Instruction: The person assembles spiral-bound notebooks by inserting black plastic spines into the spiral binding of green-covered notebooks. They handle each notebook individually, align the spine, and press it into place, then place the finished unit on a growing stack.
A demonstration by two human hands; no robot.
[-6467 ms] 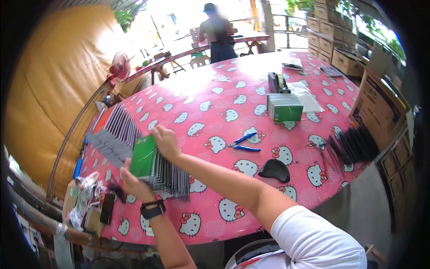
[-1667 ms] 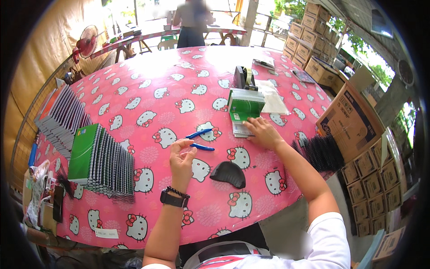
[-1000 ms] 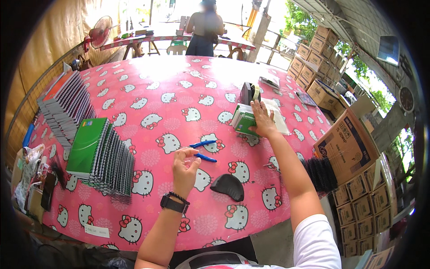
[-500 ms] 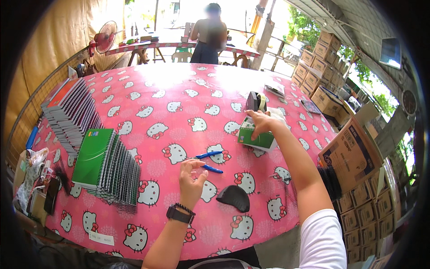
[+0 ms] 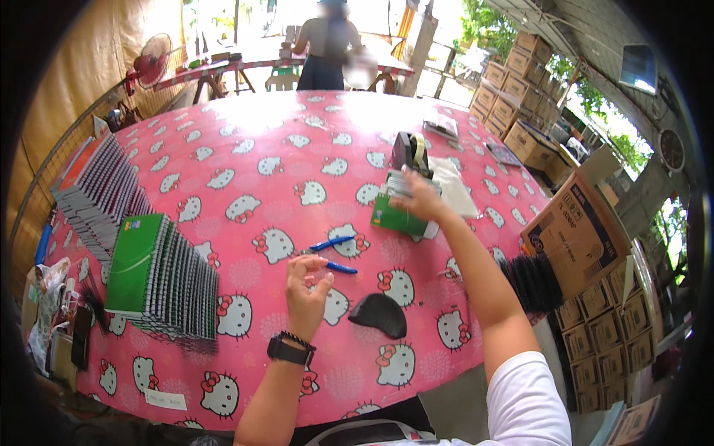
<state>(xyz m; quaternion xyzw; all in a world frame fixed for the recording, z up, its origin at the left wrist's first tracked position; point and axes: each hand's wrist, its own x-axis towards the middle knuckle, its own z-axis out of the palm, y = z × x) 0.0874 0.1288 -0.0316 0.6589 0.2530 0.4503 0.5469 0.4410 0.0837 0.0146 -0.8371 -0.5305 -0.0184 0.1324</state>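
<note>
My right hand (image 5: 418, 196) lies over a small stack of green spiral notebooks (image 5: 396, 217) right of the table's middle, its fingers stretched over the top; it is slightly blurred. Just behind the notebooks stands a black tape dispenser (image 5: 409, 152) with a roll of tape. A cream cloth or pouch (image 5: 455, 186) is beside the hand. My left hand (image 5: 307, 293) hovers with loosely curled, parted fingers and nothing visible in them. By its fingertips are two blue pens, the upper pen (image 5: 331, 242) and the lower pen (image 5: 341, 267). A dark curved pad (image 5: 379, 315) rests to its right.
The pink patterned tablecloth (image 5: 245, 279) covers the table. At the left stand stacked green notebooks (image 5: 137, 267) and a taller notebook stack (image 5: 100, 186). Black spiral coils (image 5: 532, 284) and a cardboard box (image 5: 576, 230) are at the right edge. A person (image 5: 323, 48) stands at the far table.
The whole view has shifted, so things appear farther left. My right hand has turned and slid over the notebooks, covering more of their top. My left hand stays beside the pens.
</note>
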